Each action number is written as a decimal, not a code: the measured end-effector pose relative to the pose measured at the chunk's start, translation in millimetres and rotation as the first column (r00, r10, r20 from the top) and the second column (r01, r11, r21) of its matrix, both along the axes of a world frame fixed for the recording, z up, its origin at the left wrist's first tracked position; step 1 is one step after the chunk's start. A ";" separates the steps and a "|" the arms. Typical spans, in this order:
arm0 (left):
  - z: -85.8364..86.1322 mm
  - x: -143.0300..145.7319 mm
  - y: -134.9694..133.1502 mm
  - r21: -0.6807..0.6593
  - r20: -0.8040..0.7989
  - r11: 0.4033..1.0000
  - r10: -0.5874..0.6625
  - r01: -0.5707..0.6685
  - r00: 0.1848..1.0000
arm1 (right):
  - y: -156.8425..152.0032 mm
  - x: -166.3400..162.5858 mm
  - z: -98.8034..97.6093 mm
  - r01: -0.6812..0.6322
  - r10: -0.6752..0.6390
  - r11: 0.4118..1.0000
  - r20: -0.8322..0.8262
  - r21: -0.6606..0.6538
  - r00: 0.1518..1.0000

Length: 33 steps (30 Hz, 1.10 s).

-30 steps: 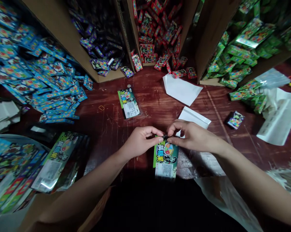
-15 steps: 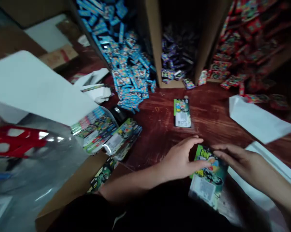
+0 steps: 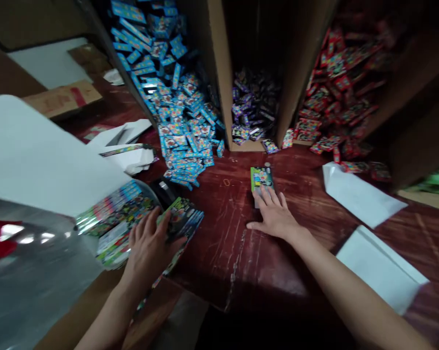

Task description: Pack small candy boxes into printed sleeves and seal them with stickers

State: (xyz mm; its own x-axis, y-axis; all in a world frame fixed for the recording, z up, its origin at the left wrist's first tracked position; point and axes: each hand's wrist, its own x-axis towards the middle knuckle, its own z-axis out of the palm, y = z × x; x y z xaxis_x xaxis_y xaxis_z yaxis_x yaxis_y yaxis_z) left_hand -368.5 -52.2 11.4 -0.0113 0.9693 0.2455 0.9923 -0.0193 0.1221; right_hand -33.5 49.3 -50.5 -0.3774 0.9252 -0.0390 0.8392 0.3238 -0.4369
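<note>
My left hand (image 3: 149,248) rests over the near-left part of a stack of green-and-black printed packets (image 3: 186,214), fingers apart and slightly bent. Its fingertips lie between this stack and a pile of colourful packets (image 3: 110,209) farther left. Whether the fingers press on the top packet is hard to see. On the dark red tabletop (image 3: 219,243), my right hand (image 3: 275,216) is spread with its fingertips on the lower part of a single green-and-black packet (image 3: 262,177). The hand covers most of that packet's pale label.
Cardboard bins hold blue packets (image 3: 186,121), purple packets (image 3: 246,107) and red packets (image 3: 328,102) at the back. White paper envelopes (image 3: 381,272) lie on the right. A large white sheet (image 3: 40,155) and clear plastic (image 3: 59,291) are at the left.
My left hand has moved left from the packet both hands were on to the stack. My right hand has moved forward and left onto the single packet. The view has shifted rightward.
</note>
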 end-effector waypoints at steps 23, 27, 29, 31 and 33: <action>-21.0 217.3 44.4 -0.389 0.908 0.673 0.395 0.629 0.139 | -128.1 68.7 39.3 -0.098 0.137 0.990 -0.578 0.099 0.805; -17.7 213.0 30.5 -0.311 0.945 0.643 0.134 0.700 0.297 | -100.6 83.1 55.5 0.166 -0.069 0.969 -0.441 0.185 0.895; -17.4 209.4 27.1 -0.313 0.938 0.607 0.077 0.730 0.338 | -94.8 84.3 60.1 0.138 -0.060 0.974 -0.384 0.180 0.921; -17.9 206.1 25.2 -0.324 0.932 0.562 0.051 0.761 0.360 | -93.7 83.0 62.9 0.118 -0.050 0.979 -0.363 0.169 0.931; -19.2 203.6 24.7 -0.336 0.927 0.549 0.051 0.765 0.371 | -94.2 81.1 65.7 0.129 -0.062 0.977 -0.354 0.169 0.933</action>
State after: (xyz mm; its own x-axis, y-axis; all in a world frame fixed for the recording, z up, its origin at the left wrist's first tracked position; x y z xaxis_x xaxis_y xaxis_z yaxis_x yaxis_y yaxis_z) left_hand -164.9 -27.4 -7.8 0.6083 0.7363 -0.2963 0.2891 0.1421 0.9467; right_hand 47.6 -44.9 15.2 -0.2462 0.9353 0.2543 0.6783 0.3537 -0.6441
